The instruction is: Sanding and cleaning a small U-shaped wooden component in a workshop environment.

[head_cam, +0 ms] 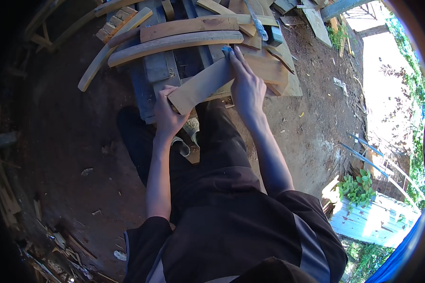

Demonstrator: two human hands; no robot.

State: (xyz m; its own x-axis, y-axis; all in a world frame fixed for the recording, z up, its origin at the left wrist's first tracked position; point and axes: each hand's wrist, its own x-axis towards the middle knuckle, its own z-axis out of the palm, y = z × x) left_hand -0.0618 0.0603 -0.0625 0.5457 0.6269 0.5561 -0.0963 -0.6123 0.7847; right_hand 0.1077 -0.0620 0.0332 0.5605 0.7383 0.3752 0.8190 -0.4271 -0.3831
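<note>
My left hand point(169, 109) grips the near left end of a curved wooden board point(200, 86), its thumb underneath and its fingers behind the edge. The board is held tilted above my lap, with its broad smooth face turned up. At the far right end, my right hand point(247, 83) holds a small dark piece with a blue top point(227, 50) against the board, fingers stretched along it. What this piece is, I cannot tell. Just beyond lie a curved wooden piece point(177, 45) with a greyish top and a browner curved wooden piece point(189, 29).
A plank workbench point(159, 69) stands before me, loaded with wood offcuts. A tool with a plastic-wrapped handle point(260, 28) and a blue-green block point(274, 36) lie at its far right. A curved strip point(95, 69) overhangs on the left. Scrap wood point(65, 251) litters the dirt floor.
</note>
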